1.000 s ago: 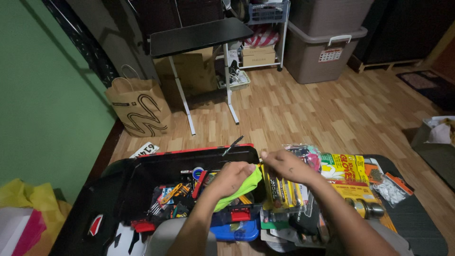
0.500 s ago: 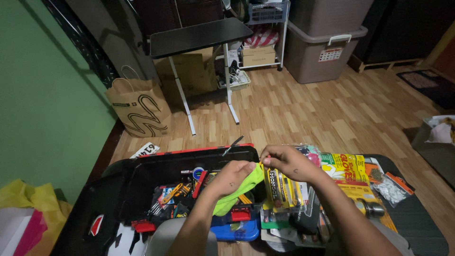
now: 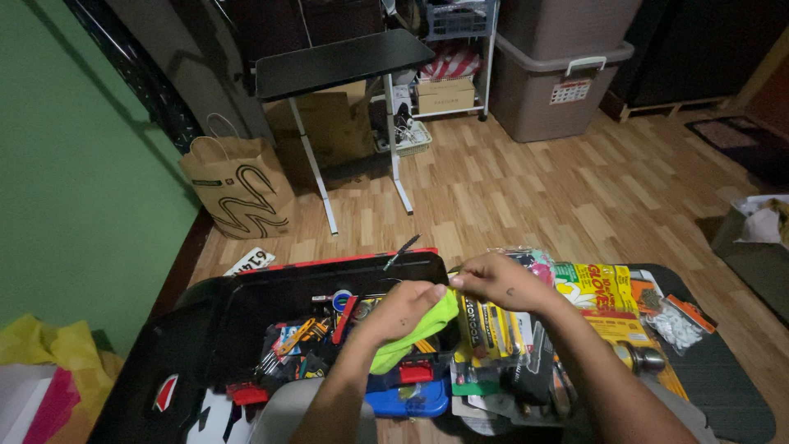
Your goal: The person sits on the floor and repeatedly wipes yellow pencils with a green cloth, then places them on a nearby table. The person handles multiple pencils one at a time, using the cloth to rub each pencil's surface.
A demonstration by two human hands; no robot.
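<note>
At the bottom centre of the frame both forearms reach up to meet over the right end of an open black toolbox [image 3: 246, 304]. The left hand [image 3: 400, 310] lies draped in a lime-green cloth [image 3: 411, 333], its fingers curled down over the fabric and its thumb tip pressed against the cloth's upper edge — a hold that keeps the fabric bunched rather than trailing into the tools below. The right hand [image 3: 491, 282] meets it from the right, thumb and forefinger pinched shut on that same upper corner of the cloth, the other fingers folded loosely; the two grips together seem to stretch the corner taut between them.

Just below the hands sit a blue plastic case [image 3: 408, 403] and the toolbox's red latches, and inside the box a jumble of small hand tools lies loose. To the lower right, packaged goods — a yellow blister pack [image 3: 485, 329] and a yellow glove packet [image 3: 593, 289] — lie spread on a dark mat [image 3: 723, 386], likely laid out to be seen at a glance.

Farther up the frame, a brown paper bag [image 3: 238, 185] leans by the green wall, a small black-topped table [image 3: 341, 62] stands on the wood floor, and grey storage bins [image 3: 559, 74] fill the top right.
</note>
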